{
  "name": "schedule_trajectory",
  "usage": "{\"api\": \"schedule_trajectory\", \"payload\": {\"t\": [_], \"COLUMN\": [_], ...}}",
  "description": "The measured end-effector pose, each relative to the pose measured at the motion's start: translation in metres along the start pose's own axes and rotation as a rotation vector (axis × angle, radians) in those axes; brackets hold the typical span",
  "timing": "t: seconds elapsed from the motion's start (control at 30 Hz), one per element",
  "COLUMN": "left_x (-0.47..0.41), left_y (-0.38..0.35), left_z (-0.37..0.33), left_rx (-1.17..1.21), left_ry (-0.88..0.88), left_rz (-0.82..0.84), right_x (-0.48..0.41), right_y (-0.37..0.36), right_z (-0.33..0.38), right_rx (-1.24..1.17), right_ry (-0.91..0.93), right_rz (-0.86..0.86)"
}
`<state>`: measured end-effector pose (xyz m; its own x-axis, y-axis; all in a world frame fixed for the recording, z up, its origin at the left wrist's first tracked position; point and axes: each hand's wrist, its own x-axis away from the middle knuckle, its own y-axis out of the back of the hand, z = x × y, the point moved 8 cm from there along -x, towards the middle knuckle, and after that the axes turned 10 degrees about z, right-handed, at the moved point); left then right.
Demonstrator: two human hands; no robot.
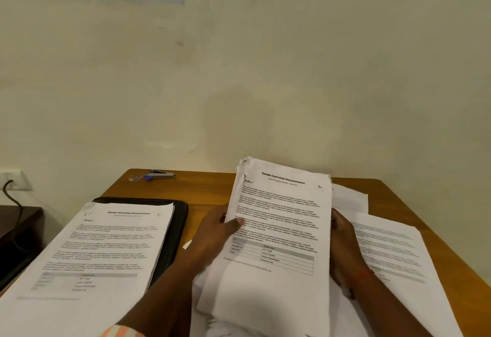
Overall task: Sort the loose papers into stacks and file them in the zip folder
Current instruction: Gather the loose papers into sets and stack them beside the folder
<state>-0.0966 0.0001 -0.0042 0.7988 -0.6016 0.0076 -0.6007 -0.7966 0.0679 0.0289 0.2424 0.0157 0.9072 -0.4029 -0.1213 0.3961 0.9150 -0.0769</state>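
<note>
Against a plain cream wall (265, 71) stands a brown wooden table (207, 190), where a thick sheaf of white printed papers (276, 230) is held tilted up above the middle, the left hand (220, 228) gripping its left edge with the thumb on the front page, and the right hand (342, 243) seemingly clasping the right edge, its fingers hidden behind. At left, a second stack of printed sheets (98, 251) lies on the black zip folder (178, 220). Loose white sheets (393, 251) lie at right, and a grey and blue stapler (160, 174) sits near the wall.
</note>
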Motion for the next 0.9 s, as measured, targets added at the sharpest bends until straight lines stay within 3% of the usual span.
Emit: {"api": "schedule_trajectory", "payload": {"t": [0.13, 0.2, 0.3, 0.43, 0.57, 0.67, 0.9], "left_x": [0.006, 0.008, 0.014, 0.034, 0.064, 0.073, 0.069], "left_y": [0.001, 0.003, 0.005, 0.011, 0.011, 0.008, 0.001], "left_z": [-0.017, -0.023, -0.033, -0.061, -0.1, -0.111, -0.106], "left_rx": [-0.072, -0.102, -0.063, 0.021, -0.125, -0.122, -0.135], "left_ry": [-0.121, -0.159, -0.241, -0.41, -0.599, -0.691, -0.657], "left_rz": [-0.084, -0.126, -0.185, -0.306, -0.468, -0.483, -0.422], "right_x": [-0.003, -0.002, 0.004, 0.007, 0.02, 0.032, 0.039], "right_y": [0.003, -0.005, -0.024, -0.027, -0.03, -0.034, -0.045], "right_z": [-0.013, -0.012, -0.005, 0.022, 0.06, 0.078, 0.07], "right_rx": [-0.266, -0.327, -0.128, 0.227, 0.208, 0.162, 0.112], "right_ry": [-0.06, -0.057, 0.018, 0.172, 0.308, 0.383, 0.388], "right_rz": [-0.016, 0.077, 0.214, 0.113, 0.043, 0.003, 0.022]}}
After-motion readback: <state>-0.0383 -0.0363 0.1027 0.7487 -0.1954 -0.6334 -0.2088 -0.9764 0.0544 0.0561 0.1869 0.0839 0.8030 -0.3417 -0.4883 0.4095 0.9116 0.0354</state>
